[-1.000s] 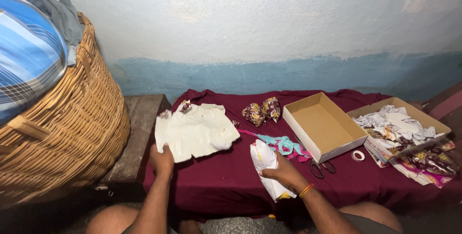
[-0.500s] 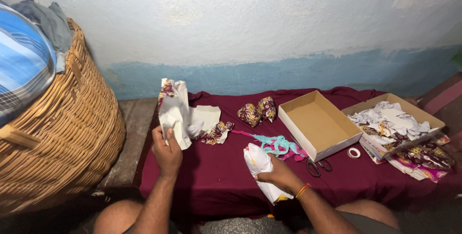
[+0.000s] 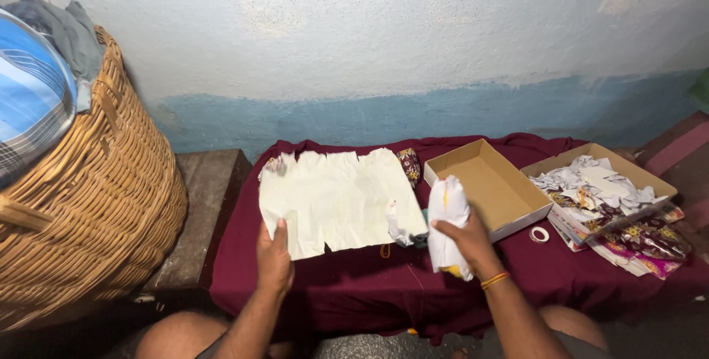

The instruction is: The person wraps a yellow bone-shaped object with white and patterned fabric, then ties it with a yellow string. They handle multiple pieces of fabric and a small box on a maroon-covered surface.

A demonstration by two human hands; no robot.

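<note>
My left hand (image 3: 274, 259) grips the near left corner of a large cream cloth piece (image 3: 336, 198), which lies spread flat over the maroon-covered table (image 3: 347, 285). My right hand (image 3: 465, 241) holds a rolled white bundle of cloth (image 3: 447, 219) upright, just to the right of the cream piece and in front of an empty cardboard box (image 3: 484, 185). A patterned fabric scrap (image 3: 408, 164) shows past the cream cloth's far right edge.
A large wicker basket (image 3: 96, 211) with blue striped cloth stands at the left beside a dark wooden bench (image 3: 203, 204). A second box (image 3: 602, 189) full of white and patterned scraps sits at the right. A tape roll (image 3: 540, 235) lies by the empty box.
The cream cloth was bunched up in my left hand and now lies spread flat, covering the scissors and scraps. My right hand has lifted the white bundle up and to the right.
</note>
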